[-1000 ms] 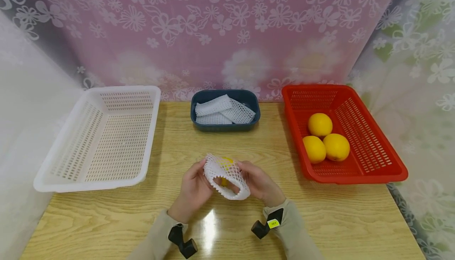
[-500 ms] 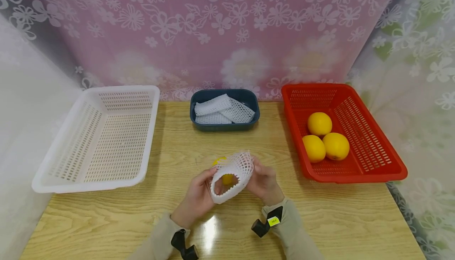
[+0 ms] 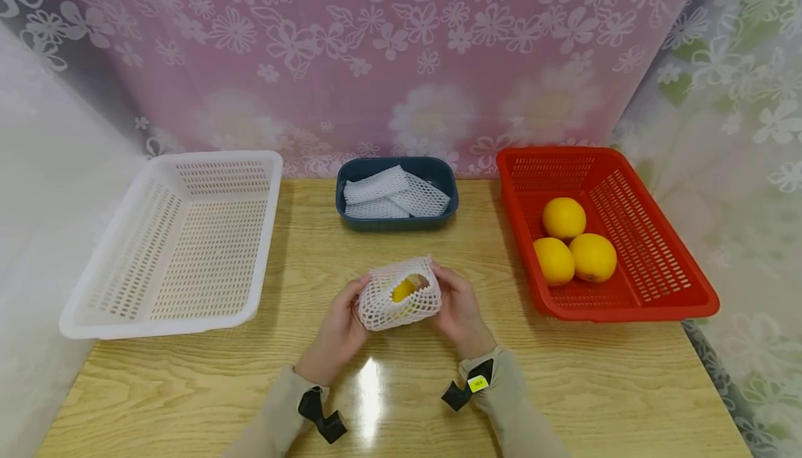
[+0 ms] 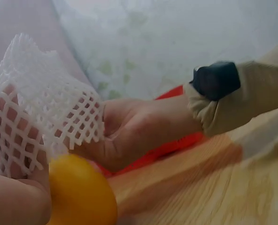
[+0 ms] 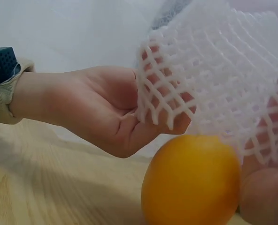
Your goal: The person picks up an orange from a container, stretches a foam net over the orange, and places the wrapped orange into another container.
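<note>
Between my hands is a white foam net sleeve (image 3: 395,312), its mouth spread and facing up. My left hand (image 3: 338,329) grips its left side, with fingers inside the mesh. At the opposite side my right hand (image 3: 462,312) holds the rim between thumb and fingers. Through the sleeve's opening a yellow orange (image 3: 403,291) shows in the head view. Both wrist views place this orange (image 5: 190,183) just under the sleeve's lower edge, mostly uncovered. Its underside is cut off by the frame.
A red basket (image 3: 633,313) on the right contains three oranges (image 3: 593,257). At the back centre stands a dark blue tray (image 3: 397,224) with folded foam nets (image 3: 416,195). On the left is a white basket (image 3: 266,235). The wooden table (image 3: 188,388) runs beneath everything.
The sleeve has been turned and moved slightly away from me. Its wide mouth, which faced me, now tips upward over the orange. Both hands keep hold of it; the baskets and tray stay put.
</note>
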`<move>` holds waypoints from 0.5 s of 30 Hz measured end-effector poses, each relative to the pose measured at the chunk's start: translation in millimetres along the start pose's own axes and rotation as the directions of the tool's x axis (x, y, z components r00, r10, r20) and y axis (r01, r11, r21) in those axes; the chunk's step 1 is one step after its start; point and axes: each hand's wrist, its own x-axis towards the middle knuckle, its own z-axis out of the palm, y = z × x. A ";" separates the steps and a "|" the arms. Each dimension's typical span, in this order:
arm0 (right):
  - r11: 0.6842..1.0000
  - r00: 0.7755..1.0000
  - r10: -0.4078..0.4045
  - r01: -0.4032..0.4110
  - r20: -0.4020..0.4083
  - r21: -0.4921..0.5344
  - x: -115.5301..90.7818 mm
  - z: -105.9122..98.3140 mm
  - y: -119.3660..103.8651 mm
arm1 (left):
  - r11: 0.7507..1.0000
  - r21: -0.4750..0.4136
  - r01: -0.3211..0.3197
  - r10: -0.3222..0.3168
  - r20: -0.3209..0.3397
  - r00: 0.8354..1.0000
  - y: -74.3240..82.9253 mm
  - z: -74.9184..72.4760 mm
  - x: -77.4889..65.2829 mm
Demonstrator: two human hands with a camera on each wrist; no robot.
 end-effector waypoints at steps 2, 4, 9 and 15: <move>1.000 0.998 0.011 -0.012 -0.058 -0.004 3.4 -5.0 1.9 | 1.000 0.018 0.004 -0.003 -0.057 0.998 1.0 -7.2 4.0; 1.000 0.993 0.014 -0.016 -0.117 -0.013 6.2 -8.9 4.0 | 0.999 0.044 0.002 0.002 -0.079 0.997 1.5 -14.4 7.2; 0.999 0.975 -0.011 0.001 -0.224 -0.044 11.9 -18.0 9.3 | 0.998 0.069 0.003 0.002 -0.074 0.997 3.6 -28.9 14.2; 0.993 0.964 -0.022 -0.010 -0.264 -0.121 13.5 -23.7 13.0 | 0.997 0.067 0.027 -0.023 -0.061 0.998 4.8 -42.1 18.2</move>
